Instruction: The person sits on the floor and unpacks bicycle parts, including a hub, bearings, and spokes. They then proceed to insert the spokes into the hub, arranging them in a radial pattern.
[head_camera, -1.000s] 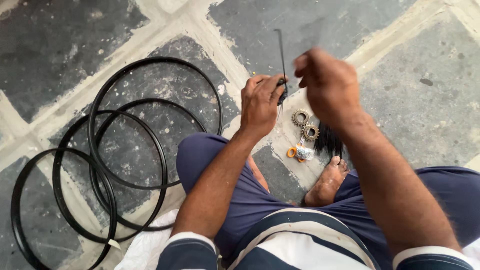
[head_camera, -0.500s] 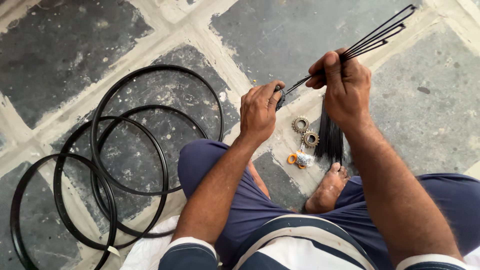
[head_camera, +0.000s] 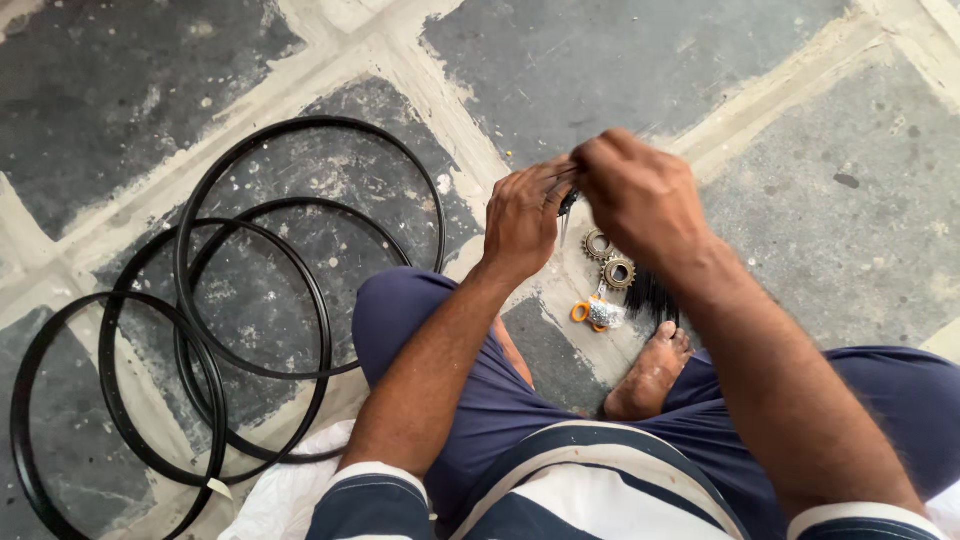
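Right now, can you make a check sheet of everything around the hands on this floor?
Surface: stone floor, dark slabs with pale joints, dusty.
Job's things: thin dark rods, mostly hidden between both hands; more dark rods lie on the floor by the foot.
Clutter: four black rims overlapping at the left; two toothed gears; a small orange and silver item; white cloth.
Grippers: left hand and right hand close together, both closed on the thin rods.
Cables: nothing seen.
Surroundings: person sits on the floor, bare foot tucked in.
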